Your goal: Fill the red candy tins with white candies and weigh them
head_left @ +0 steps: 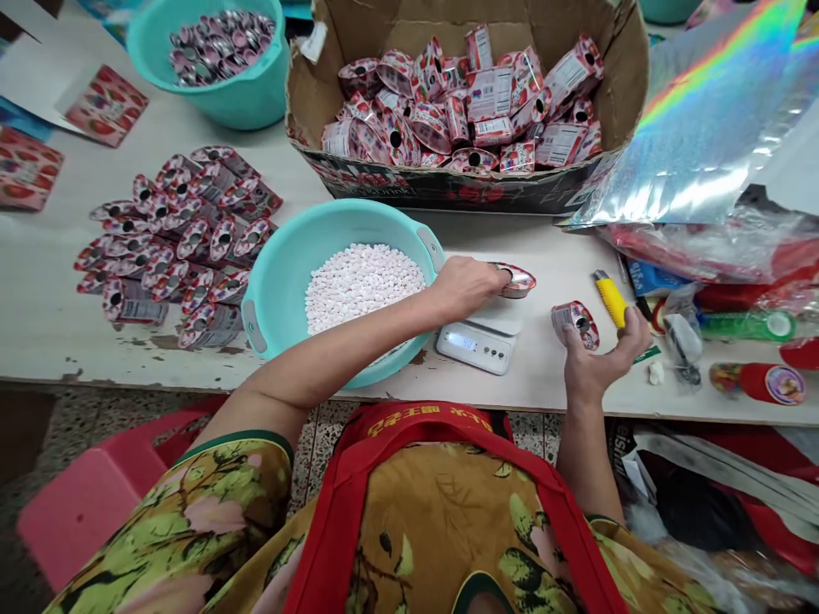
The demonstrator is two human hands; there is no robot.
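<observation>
One scale [477, 341] — worn white table [543, 256], speckled floor [115, 409]

One scale [479, 342], one cardboard box [307, 94], one yellow cutter [611, 298], two handheld pouches [517, 280] [576, 322].

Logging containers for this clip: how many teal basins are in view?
3: top-left basin with lids, central basin with white pellets, third basin barely showing at top edge; more may be hidden.

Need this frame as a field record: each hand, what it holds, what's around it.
left hand: holds shiny pack, at scale
right hand: holds printed pack, beside yellow cutter
basin: white pellets, left of scale
box: heap of formed packs
table left: flat packs
</observation>
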